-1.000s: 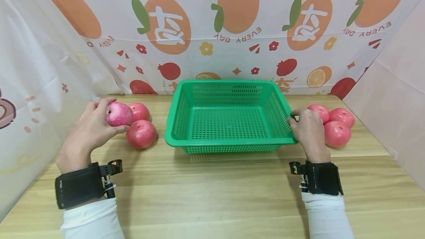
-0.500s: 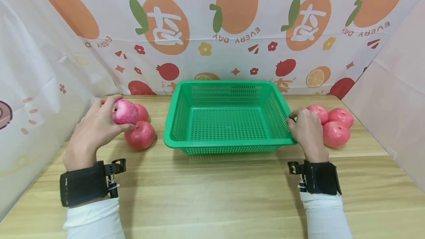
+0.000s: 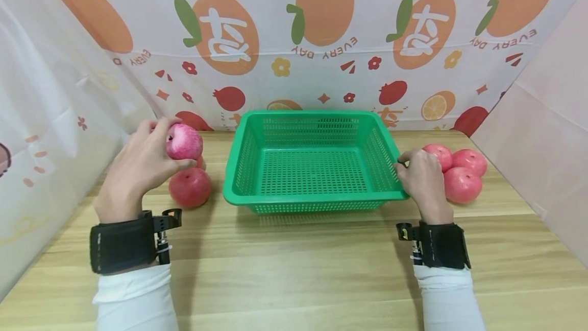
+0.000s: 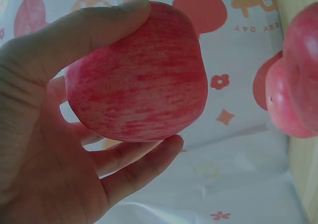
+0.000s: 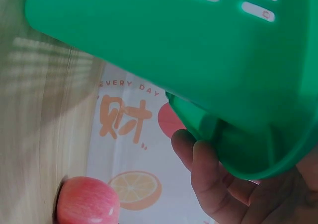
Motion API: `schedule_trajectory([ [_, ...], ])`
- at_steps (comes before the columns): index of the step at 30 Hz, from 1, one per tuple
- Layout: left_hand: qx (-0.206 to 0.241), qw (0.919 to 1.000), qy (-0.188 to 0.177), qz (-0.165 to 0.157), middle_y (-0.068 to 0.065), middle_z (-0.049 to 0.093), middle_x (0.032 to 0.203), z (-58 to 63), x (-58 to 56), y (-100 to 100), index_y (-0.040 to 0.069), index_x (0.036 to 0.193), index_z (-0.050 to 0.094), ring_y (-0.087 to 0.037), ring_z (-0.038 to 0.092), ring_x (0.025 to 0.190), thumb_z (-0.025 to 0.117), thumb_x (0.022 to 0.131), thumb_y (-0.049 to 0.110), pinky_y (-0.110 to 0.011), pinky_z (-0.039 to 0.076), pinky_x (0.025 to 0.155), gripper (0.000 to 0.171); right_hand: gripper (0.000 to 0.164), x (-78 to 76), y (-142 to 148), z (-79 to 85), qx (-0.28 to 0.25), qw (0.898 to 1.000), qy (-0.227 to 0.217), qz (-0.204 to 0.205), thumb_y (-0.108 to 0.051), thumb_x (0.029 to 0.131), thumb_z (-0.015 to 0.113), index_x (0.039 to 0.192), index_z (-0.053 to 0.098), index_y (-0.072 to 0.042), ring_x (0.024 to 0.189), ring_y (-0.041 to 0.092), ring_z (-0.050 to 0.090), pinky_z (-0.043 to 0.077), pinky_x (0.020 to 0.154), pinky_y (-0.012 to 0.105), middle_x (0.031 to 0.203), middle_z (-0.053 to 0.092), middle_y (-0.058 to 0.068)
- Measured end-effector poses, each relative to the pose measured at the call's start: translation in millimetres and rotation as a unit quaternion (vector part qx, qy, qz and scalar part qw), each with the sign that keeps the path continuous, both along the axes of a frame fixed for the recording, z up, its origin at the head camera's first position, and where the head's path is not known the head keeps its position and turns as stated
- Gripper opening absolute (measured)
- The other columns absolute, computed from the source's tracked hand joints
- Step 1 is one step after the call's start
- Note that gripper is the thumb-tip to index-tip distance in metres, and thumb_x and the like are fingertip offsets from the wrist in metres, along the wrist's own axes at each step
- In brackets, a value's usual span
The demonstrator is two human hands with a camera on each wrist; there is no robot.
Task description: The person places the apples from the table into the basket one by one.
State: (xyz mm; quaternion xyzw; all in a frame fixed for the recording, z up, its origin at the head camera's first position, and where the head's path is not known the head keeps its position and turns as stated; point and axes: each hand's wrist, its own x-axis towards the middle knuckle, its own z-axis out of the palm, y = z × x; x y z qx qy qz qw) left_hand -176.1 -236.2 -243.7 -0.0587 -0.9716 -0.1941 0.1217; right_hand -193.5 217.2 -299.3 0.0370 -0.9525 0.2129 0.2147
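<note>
I see from afar that the left hand (image 3: pixel 139 169), clasping a round red-striped apple (image 3: pixel 185 141), has raised it nearer to the left side of the green perforated plastic basket (image 3: pixel 317 198), which the right hand (image 3: pixel 421 179) grips at its right side, so carrying seems begun.

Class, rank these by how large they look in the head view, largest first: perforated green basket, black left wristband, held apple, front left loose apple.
1. Perforated green basket
2. Black left wristband
3. Held apple and front left loose apple: too alike to rank.
</note>
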Motion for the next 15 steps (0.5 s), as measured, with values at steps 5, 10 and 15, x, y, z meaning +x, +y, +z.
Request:
schedule_trajectory([
  [5,0.002,1.0000,0.003,-0.004,-0.026,0.034,0.115,5.8,1.1,6,0.009,0.132,0.032,-0.044,0.036,0.097,0.074,0.071,0.028,-0.064,0.042,0.067,0.077,0.017,0.8,0,0.5,0.005,1.000,-0.006,-0.002,-0.006,0.081,0.060,0.090,0.066,0.007,0.076,0.035,0.052,0.046,0.062,0.049,0.088,0.063,0.025],
  [10,-0.001,0.9999,0.010,-0.010,-0.025,0.035,0.113,8.0,2.5,13,0.011,0.131,0.033,-0.043,0.038,0.095,0.074,0.069,0.028,-0.063,0.042,0.069,0.077,0.016,1.0,2,1.6,0.006,1.000,0.002,-0.002,-0.005,0.080,0.061,0.088,0.066,0.007,0.077,0.037,0.053,0.047,0.063,0.052,0.087,0.063,0.026],
  [15,-0.011,0.9998,0.014,-0.005,-0.024,0.036,0.113,8.7,4.4,14,0.013,0.131,0.034,-0.042,0.039,0.095,0.075,0.068,0.029,-0.063,0.041,0.069,0.077,0.017,0.9,-1,1.3,0.007,1.000,-0.002,-0.005,-0.006,0.081,0.060,0.089,0.066,0.007,0.075,0.036,0.053,0.047,0.060,0.051,0.087,0.063,0.026],
])
